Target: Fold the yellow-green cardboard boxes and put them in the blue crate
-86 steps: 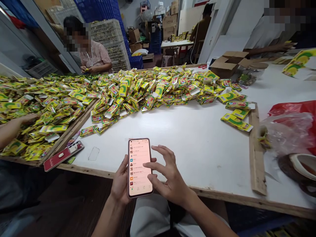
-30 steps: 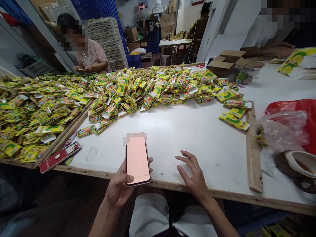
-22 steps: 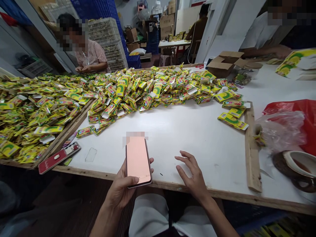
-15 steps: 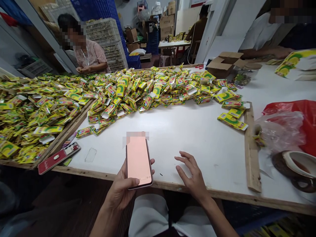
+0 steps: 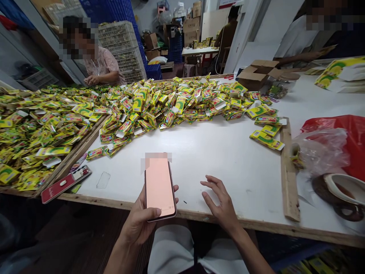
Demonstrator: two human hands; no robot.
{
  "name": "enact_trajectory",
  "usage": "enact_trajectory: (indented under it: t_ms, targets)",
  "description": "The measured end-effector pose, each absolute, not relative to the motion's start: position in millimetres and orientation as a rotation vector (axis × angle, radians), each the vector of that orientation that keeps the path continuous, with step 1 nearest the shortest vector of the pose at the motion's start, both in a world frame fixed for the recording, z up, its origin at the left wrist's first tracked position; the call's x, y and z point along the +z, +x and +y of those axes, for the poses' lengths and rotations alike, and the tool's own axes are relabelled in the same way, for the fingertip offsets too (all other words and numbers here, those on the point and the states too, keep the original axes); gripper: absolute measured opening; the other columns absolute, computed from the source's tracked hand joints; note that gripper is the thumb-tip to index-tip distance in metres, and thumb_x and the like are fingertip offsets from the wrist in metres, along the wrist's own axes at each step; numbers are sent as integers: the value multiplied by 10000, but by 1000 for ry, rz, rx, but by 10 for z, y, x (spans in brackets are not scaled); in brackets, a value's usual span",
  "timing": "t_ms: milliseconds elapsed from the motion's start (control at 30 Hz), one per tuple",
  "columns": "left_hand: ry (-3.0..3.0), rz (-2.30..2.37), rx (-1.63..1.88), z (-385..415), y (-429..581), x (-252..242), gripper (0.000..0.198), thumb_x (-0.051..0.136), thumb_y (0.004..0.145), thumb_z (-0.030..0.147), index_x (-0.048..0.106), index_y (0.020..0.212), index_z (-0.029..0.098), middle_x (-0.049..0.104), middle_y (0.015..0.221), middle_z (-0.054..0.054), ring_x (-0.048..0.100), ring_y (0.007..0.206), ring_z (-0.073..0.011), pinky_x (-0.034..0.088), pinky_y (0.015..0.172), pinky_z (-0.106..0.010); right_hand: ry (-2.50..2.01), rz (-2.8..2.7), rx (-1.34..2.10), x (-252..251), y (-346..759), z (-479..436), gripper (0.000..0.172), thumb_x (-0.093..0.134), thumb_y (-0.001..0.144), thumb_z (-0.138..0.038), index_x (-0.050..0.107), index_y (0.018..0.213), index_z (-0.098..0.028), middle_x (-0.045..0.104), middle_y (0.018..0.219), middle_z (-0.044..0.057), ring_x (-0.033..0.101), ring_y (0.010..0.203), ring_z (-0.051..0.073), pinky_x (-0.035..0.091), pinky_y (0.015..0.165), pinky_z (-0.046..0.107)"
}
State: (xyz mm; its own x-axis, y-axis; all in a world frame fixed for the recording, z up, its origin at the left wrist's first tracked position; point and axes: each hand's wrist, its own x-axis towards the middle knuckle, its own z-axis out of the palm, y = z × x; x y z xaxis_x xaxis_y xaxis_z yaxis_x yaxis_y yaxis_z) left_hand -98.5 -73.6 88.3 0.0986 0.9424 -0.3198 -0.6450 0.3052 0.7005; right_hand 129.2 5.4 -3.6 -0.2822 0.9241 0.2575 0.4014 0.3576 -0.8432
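Note:
In my left hand [image 5: 139, 219] is a smartphone [image 5: 160, 186], its lit pinkish screen facing me and my thumb on the lower part of the glass. The fingers wrap behind it and their tips show at its right side. My right hand [image 5: 221, 201] hovers over the table's front edge, right of the phone, fingers apart and holding nothing. Beyond both hands a heap of small yellow-green printed boxes [image 5: 179, 101] spreads across the white table [image 5: 196, 152]. A small dark sliver [image 5: 185, 202] lies between the hands.
A wooden strip [image 5: 289, 179] bounds the table at right, beside a plastic bag [image 5: 325, 148] and a brown mug [image 5: 339, 194]. At left lie a red phone case [image 5: 65, 184] and more boxes [image 5: 42, 129]. A co-worker [image 5: 105, 66] sits across; an open carton [image 5: 258, 74] stands at the back.
The view has shifted very slightly. The co-worker across the table has leaned a little, and the person at the right has moved a hand. My own hands keep nearly the same pose.

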Motion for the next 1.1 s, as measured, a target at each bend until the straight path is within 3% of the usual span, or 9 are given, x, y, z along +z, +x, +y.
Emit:
enact_trajectory:
  t_ms: [200, 467, 767, 1100]
  targets:
    - [440, 840, 1226, -739, -984, 879, 866, 657, 662, 54, 267, 1420, 207, 555, 1298, -181, 603, 1070, -334, 488, 880, -428, -1163, -1847, 842, -24, 1290, 55, 240, 506, 880, -302, 615, 1084, -237, 496, 1235, 104, 480, 1176, 272, 423, 965, 467]
    - [448, 829, 1224, -750, -990, 892, 952, 657, 661, 60, 164, 1452, 255, 556, 1300, -173, 595, 1087, -332, 427, 953, -465, -1140, -1835, 874, -29, 1291, 54, 244, 512, 881, -303, 607, 1098, -247, 491, 1236, 102, 476, 1178, 271, 410, 976, 474]
    - [396, 850, 1220, -760, -955, 915, 985, 653, 650, 30, 127, 1455, 247, 557, 1296, -184, 599, 1084, -324, 464, 904, -423, -1150, -1842, 887, -36, 1295, 54, 235, 509, 883, -294, 601, 1093, -241, 487, 1242, 99, 473, 1181, 268, 406, 979, 467]
    - [392, 834, 1219, -763, -857, 1007, 975, 686, 630, 46, 183, 1448, 218, 580, 1266, -192, 631, 1029, -309, 468, 910, -408, -1157, -1845, 896, -35, 1296, 58, 228, 502, 885, -283, 598, 1087, -239, 495, 1234, 94, 479, 1173, 259, 405, 980, 445]
